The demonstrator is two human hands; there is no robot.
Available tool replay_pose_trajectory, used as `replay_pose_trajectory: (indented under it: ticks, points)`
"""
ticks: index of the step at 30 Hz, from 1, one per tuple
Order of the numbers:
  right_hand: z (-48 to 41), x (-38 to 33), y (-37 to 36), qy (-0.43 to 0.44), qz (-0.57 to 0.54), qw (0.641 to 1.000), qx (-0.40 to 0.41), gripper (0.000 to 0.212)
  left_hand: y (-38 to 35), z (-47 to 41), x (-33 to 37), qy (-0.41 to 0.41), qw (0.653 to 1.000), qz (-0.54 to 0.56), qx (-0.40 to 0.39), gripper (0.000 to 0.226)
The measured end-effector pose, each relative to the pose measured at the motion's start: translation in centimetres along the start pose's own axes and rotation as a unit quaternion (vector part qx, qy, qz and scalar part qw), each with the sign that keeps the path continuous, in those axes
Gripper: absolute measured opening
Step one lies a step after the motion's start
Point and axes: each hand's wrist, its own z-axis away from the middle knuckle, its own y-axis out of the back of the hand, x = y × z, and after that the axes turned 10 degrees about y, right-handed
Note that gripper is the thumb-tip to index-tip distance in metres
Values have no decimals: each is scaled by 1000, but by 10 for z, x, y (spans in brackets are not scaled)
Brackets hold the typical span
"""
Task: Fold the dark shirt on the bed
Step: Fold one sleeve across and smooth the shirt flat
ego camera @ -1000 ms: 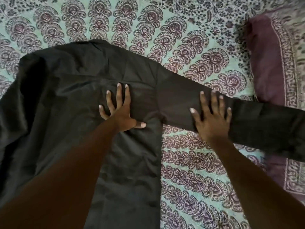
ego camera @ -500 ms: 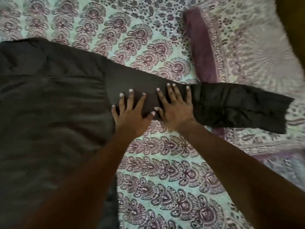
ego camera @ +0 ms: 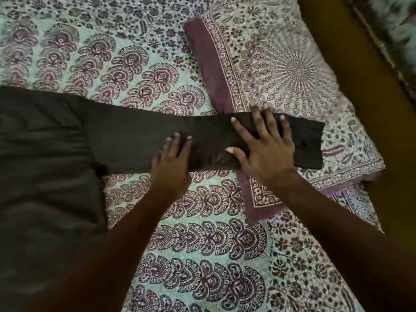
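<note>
Patterned bedspread (ego camera: 202, 244) carries a pillow (ego camera: 281, 64) lying beneath the shirt sleeve (ego camera: 135, 143).

No readable text or labels anywhere.

From here the shirt (ego camera: 45, 154) reads to me as dark, matt woven cloth, mostly smooth with a few soft creases. Its sleeve (ego camera: 135, 140) is the same dull fabric, and the cuff (ego camera: 308, 152) looks thicker and stitched. The bed sheet (ego camera: 202, 244) is thin printed cloth, matt and faintly crinkled. The pillow (ego camera: 281, 64) has a similar printed cloth cover. The ochre strip (ego camera: 360, 86) looks smooth, but I cannot tell its material.
</note>
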Motion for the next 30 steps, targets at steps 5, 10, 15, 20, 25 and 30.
replay_pose_trajectory:
  ticks: [5, 10, 15, 20, 25, 30]
  points:
    - [16, 24, 0, -67, -30, 996, 50, 56, -21, 0, 76, -24, 991, 133, -12, 68]
    - [36, 58, 2, -134, -143, 978, 67, 54, -26, 18, 132, -122, 976, 176, 47, 67]
    - [57, 72, 1, -95, -95, 990, 34, 57, -24, 19, 144, -171, 975, 139, 35, 60]
    - [50, 45, 15, -104, -83, 988, 73, 66, -5, 25, 100, -155, 964, 205, 60, 57]
    - [14, -47, 14, 94, -127, 984, 84, 63, 2, 42, -32, 2, 982, 120, 144, 55]
    - [-33, -166, -5, 255, -178, 950, 13, 61, -1, 92, -180, 198, 969, 31, 147, 63]
